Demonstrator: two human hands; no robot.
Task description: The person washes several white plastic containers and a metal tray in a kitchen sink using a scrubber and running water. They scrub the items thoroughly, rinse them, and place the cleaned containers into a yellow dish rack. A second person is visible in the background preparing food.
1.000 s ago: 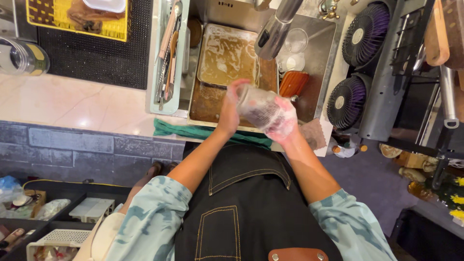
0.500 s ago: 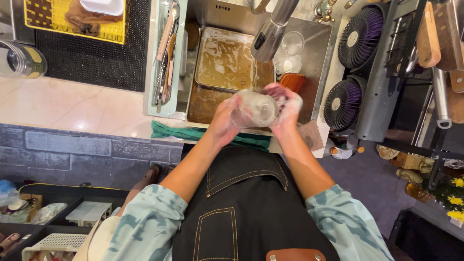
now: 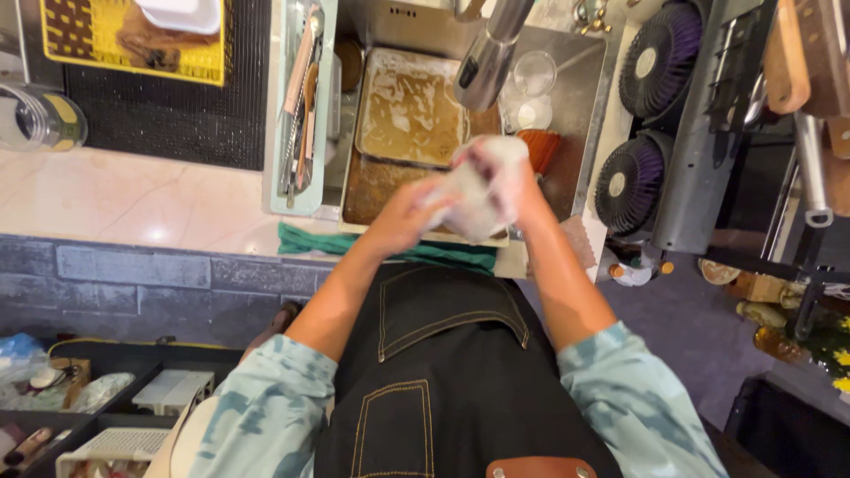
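Steel sink (image 3: pixel 591 97), front edge: I see left hand (image 3: pixel 409 211) and right hand (image 3: pixel 509 177) both closed around a clear, soapy plastic cup (image 3: pixel 474 199), above a brown-stained rectangular tray (image 3: pixel 407 106).

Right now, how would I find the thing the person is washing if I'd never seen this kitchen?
Find the steel sink under the big tap. At its near edge, above the black apron, both hands meet. Between the left hand and right hand is a clear, blurry glass container, the only item lifted off the sink.
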